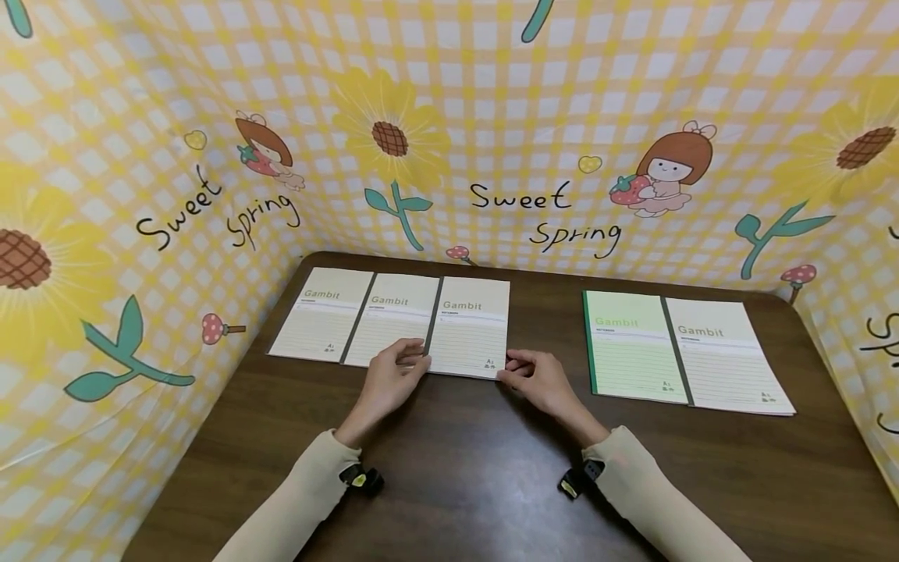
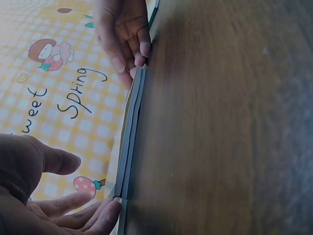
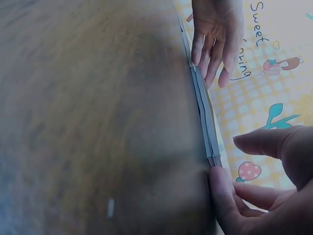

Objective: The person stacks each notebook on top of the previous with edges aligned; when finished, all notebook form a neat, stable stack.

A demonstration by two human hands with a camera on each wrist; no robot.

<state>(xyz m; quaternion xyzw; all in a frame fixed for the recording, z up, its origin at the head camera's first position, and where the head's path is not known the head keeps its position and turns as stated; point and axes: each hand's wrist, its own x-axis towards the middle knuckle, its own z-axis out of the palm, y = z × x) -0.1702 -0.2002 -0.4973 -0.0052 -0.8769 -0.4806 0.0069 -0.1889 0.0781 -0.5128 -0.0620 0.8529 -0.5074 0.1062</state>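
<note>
Between my two hands lies a cream notebook (image 1: 469, 328) labelled Gambit, with a dark spine. My left hand (image 1: 393, 376) touches its lower left corner with fairly straight fingers. At the lower right corner, the fingertips of my right hand (image 1: 539, 381) rest against the edge. Both wrist views show the thumbs held apart from the fingers. Seen edge-on in the left wrist view, the notebook edge (image 2: 130, 132) has two layers, one above the other. A second cream notebook (image 1: 389, 320) adjoins it on the left, partly covered by my left hand.
Another cream notebook (image 1: 323, 314) ends the row at the far left. Across a gap on the right lie a green notebook (image 1: 635, 351) and a cream notebook (image 1: 726, 359) side by side. Checked yellow cloth (image 1: 520, 117) walls in the brown table (image 1: 449, 484).
</note>
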